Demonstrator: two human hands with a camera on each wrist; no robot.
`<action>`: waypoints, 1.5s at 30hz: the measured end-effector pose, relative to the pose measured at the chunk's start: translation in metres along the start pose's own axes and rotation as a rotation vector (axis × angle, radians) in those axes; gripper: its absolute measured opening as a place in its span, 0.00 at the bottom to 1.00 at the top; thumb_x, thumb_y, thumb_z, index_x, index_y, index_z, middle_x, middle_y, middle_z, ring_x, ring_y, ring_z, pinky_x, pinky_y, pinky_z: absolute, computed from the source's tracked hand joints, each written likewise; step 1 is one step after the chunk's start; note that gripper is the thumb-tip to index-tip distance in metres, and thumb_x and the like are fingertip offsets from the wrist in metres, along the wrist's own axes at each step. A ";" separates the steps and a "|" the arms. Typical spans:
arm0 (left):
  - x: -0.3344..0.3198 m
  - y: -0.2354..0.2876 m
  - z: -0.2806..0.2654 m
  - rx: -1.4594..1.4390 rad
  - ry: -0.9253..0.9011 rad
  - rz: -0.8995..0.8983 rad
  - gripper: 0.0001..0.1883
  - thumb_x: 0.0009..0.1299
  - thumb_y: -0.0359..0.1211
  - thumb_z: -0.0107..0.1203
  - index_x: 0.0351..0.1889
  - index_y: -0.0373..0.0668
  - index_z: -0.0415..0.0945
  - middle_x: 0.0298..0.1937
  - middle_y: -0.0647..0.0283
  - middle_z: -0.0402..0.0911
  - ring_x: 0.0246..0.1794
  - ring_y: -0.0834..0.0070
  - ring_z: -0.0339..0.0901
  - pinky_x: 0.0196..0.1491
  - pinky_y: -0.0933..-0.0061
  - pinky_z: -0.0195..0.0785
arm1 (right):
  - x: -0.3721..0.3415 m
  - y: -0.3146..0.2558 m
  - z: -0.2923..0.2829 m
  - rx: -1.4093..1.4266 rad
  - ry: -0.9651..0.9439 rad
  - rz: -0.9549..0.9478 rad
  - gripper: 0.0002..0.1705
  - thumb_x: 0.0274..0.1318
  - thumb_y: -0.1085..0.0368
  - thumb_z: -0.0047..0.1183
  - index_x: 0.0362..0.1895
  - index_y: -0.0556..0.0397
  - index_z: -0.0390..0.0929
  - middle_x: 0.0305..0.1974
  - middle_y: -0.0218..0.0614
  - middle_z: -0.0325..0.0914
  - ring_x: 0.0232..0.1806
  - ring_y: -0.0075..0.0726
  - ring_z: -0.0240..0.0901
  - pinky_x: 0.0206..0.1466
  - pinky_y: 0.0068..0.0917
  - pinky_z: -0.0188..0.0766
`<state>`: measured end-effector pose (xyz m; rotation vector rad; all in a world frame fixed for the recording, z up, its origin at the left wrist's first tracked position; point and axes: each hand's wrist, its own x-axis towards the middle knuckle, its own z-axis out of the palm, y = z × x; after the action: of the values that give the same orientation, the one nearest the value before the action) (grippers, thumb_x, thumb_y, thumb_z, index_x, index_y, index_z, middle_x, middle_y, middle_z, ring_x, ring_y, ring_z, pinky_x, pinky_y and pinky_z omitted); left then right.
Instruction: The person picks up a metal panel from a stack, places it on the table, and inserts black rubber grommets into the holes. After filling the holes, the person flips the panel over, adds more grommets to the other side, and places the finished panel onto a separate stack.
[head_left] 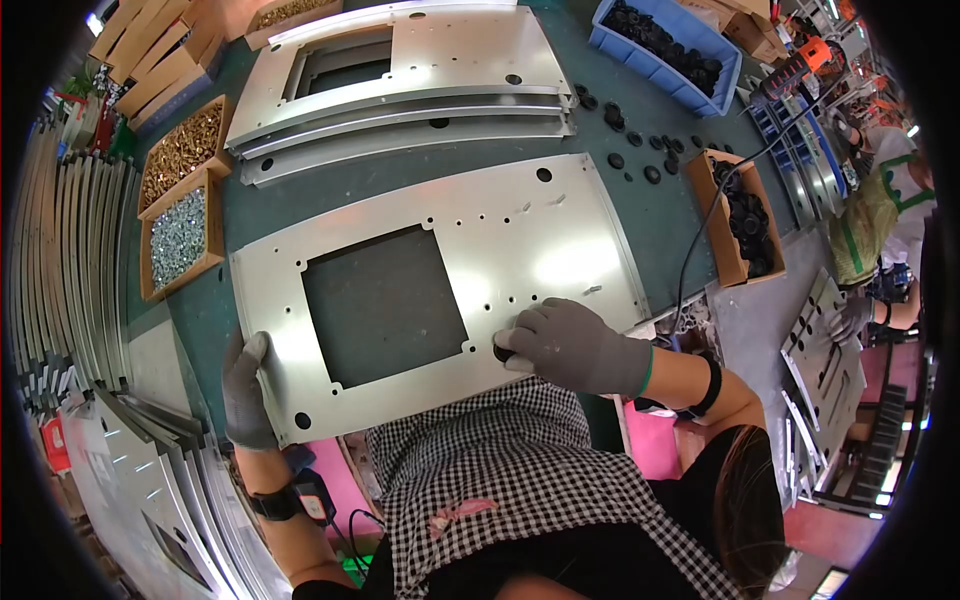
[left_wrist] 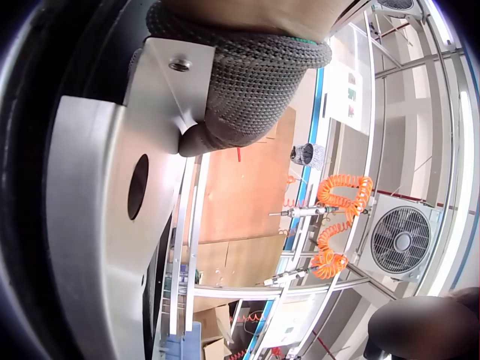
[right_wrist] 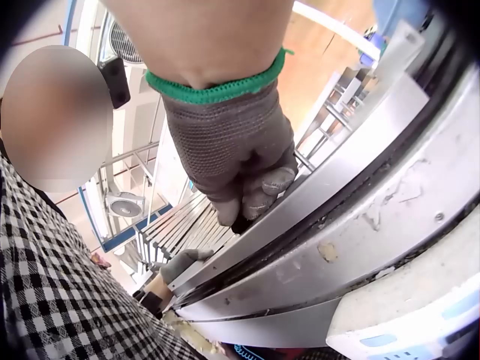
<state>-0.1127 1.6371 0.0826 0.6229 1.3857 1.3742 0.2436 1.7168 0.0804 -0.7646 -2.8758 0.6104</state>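
Observation:
A shiny sheet-metal panel [head_left: 545, 235] with a large square cutout lies tilted in front of me, its front edge close to the checked apron. My gloved left hand [head_left: 247, 390] grips its left end, with the thumb on the top face. In the left wrist view, the left thumb [left_wrist: 225, 135] presses by the panel's bent corner; the other fingers are mostly hidden. Near the front edge, right of the cutout, my gloved right hand [head_left: 575, 345] pinches a round black plug [head_left: 502, 352]. The right wrist view shows this hand [right_wrist: 232, 150] with curled fingers right at the panel's edge.
More panels [head_left: 470, 50] are stacked at the back. Loose black plugs [head_left: 652, 175] lie near a blue bin [head_left: 650, 75] and a cardboard box [head_left: 708, 215] of black parts. Boxes of brass and silver fasteners [head_left: 178, 240] stand left. A dark cable [head_left: 690, 240] crosses the right side.

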 end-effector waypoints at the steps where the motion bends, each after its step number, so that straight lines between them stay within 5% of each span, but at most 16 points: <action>1: 0.000 0.000 0.000 0.009 0.002 0.003 0.28 0.67 0.39 0.49 0.62 0.32 0.68 0.49 0.55 0.79 0.47 0.69 0.79 0.49 0.71 0.74 | 0.001 -0.004 -0.001 -0.061 -0.009 -0.001 0.14 0.58 0.59 0.56 0.45 0.52 0.75 0.34 0.37 0.77 0.35 0.43 0.78 0.43 0.40 0.75; 6: 0.000 0.005 0.005 0.051 -0.031 0.023 0.28 0.67 0.39 0.48 0.62 0.32 0.68 0.50 0.55 0.78 0.47 0.69 0.79 0.50 0.72 0.73 | 0.014 -0.002 -0.008 -0.159 -0.263 -0.022 0.17 0.55 0.60 0.59 0.46 0.51 0.74 0.36 0.36 0.78 0.35 0.42 0.80 0.42 0.39 0.75; 12: 0.001 0.002 -0.002 0.145 -0.046 0.050 0.28 0.68 0.39 0.48 0.63 0.31 0.67 0.50 0.56 0.79 0.48 0.69 0.78 0.51 0.71 0.71 | 0.066 0.018 -0.054 0.003 -0.682 0.205 0.21 0.50 0.56 0.64 0.45 0.50 0.74 0.35 0.35 0.80 0.36 0.43 0.80 0.42 0.39 0.75; 16: 0.003 -0.002 -0.001 0.121 -0.054 0.080 0.31 0.66 0.39 0.48 0.65 0.29 0.65 0.53 0.52 0.77 0.51 0.66 0.78 0.55 0.69 0.70 | 0.067 0.013 -0.057 0.013 -0.591 0.209 0.20 0.51 0.55 0.63 0.45 0.49 0.75 0.36 0.33 0.81 0.41 0.40 0.81 0.43 0.37 0.74; 17: 0.003 -0.002 -0.001 0.134 -0.055 0.076 0.31 0.66 0.39 0.48 0.65 0.30 0.64 0.53 0.51 0.77 0.51 0.66 0.77 0.54 0.69 0.70 | 0.063 0.011 -0.045 -0.073 -0.518 0.194 0.11 0.51 0.60 0.57 0.37 0.46 0.72 0.25 0.34 0.76 0.30 0.43 0.78 0.33 0.39 0.71; 19: 0.000 0.000 0.003 0.102 -0.092 0.074 0.31 0.66 0.39 0.47 0.65 0.30 0.64 0.53 0.51 0.77 0.51 0.65 0.77 0.54 0.68 0.70 | 0.054 0.014 -0.035 -0.077 -0.441 0.181 0.10 0.51 0.59 0.57 0.37 0.45 0.74 0.27 0.35 0.78 0.31 0.45 0.79 0.35 0.41 0.72; 22: 0.002 -0.002 0.001 0.067 -0.102 0.075 0.31 0.65 0.38 0.47 0.65 0.31 0.63 0.53 0.52 0.76 0.50 0.65 0.77 0.53 0.67 0.71 | 0.035 0.041 -0.053 0.030 -0.058 0.181 0.11 0.52 0.58 0.57 0.39 0.44 0.76 0.29 0.36 0.80 0.33 0.46 0.80 0.39 0.42 0.73; 24: 0.001 0.000 0.007 0.038 -0.099 0.064 0.31 0.66 0.38 0.47 0.66 0.31 0.62 0.54 0.52 0.76 0.50 0.65 0.77 0.53 0.68 0.71 | 0.029 0.082 -0.083 -0.023 0.298 0.496 0.14 0.54 0.55 0.55 0.44 0.42 0.77 0.31 0.35 0.82 0.38 0.47 0.81 0.44 0.41 0.74; 26: -0.001 0.002 0.006 0.021 -0.119 0.038 0.31 0.66 0.37 0.47 0.66 0.31 0.62 0.54 0.53 0.76 0.50 0.65 0.78 0.53 0.68 0.71 | 0.019 0.128 -0.104 -0.068 0.371 0.783 0.12 0.60 0.54 0.51 0.43 0.44 0.77 0.41 0.37 0.83 0.47 0.48 0.79 0.50 0.41 0.73; 28: 0.000 0.001 0.002 0.037 -0.120 0.044 0.31 0.66 0.37 0.48 0.67 0.32 0.62 0.54 0.52 0.76 0.51 0.65 0.78 0.54 0.68 0.71 | 0.002 0.180 -0.089 -0.177 0.377 0.906 0.13 0.62 0.55 0.49 0.46 0.45 0.78 0.46 0.38 0.82 0.51 0.48 0.78 0.53 0.42 0.72; 31: 0.006 -0.003 -0.002 0.031 -0.121 0.066 0.31 0.67 0.37 0.49 0.67 0.32 0.62 0.54 0.52 0.76 0.51 0.65 0.78 0.54 0.68 0.72 | -0.011 0.200 -0.083 -0.024 0.394 0.833 0.15 0.62 0.55 0.50 0.48 0.47 0.77 0.48 0.40 0.81 0.52 0.49 0.77 0.55 0.45 0.70; 32: 0.004 -0.005 -0.004 0.026 -0.117 0.066 0.30 0.68 0.37 0.49 0.67 0.32 0.62 0.54 0.52 0.76 0.51 0.65 0.78 0.54 0.68 0.72 | -0.010 0.211 -0.079 -0.071 0.376 0.814 0.16 0.61 0.58 0.52 0.49 0.51 0.77 0.43 0.38 0.82 0.45 0.41 0.80 0.50 0.38 0.73; 35: 0.006 -0.005 -0.008 0.007 -0.120 0.020 0.30 0.68 0.37 0.49 0.66 0.33 0.63 0.55 0.52 0.76 0.51 0.65 0.78 0.54 0.68 0.72 | 0.004 0.182 -0.091 0.680 0.422 0.738 0.15 0.60 0.63 0.53 0.48 0.56 0.78 0.37 0.36 0.81 0.36 0.29 0.79 0.43 0.28 0.74; 38: 0.002 0.001 0.000 0.008 -0.120 -0.002 0.29 0.67 0.37 0.48 0.65 0.32 0.63 0.55 0.53 0.76 0.51 0.65 0.78 0.54 0.67 0.71 | 0.028 0.147 -0.085 0.520 0.303 0.482 0.13 0.59 0.67 0.54 0.47 0.58 0.78 0.33 0.32 0.79 0.31 0.21 0.75 0.38 0.21 0.72; 41: 0.006 -0.003 -0.008 0.059 -0.116 0.033 0.29 0.67 0.37 0.48 0.65 0.33 0.64 0.54 0.53 0.76 0.51 0.65 0.78 0.54 0.67 0.71 | 0.043 0.130 -0.090 0.558 0.168 0.566 0.14 0.57 0.67 0.56 0.46 0.59 0.79 0.34 0.33 0.79 0.31 0.22 0.75 0.39 0.23 0.73; 45: 0.002 0.001 0.003 0.047 -0.082 0.041 0.29 0.66 0.37 0.47 0.65 0.33 0.64 0.53 0.52 0.77 0.51 0.64 0.78 0.54 0.68 0.71 | 0.039 0.148 -0.080 0.578 0.228 0.467 0.13 0.57 0.67 0.56 0.46 0.59 0.79 0.34 0.33 0.80 0.35 0.25 0.76 0.43 0.25 0.73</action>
<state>-0.1113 1.6406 0.0836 0.7338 1.3495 1.3369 0.2925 1.8819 0.0938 -1.2878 -2.1363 1.2330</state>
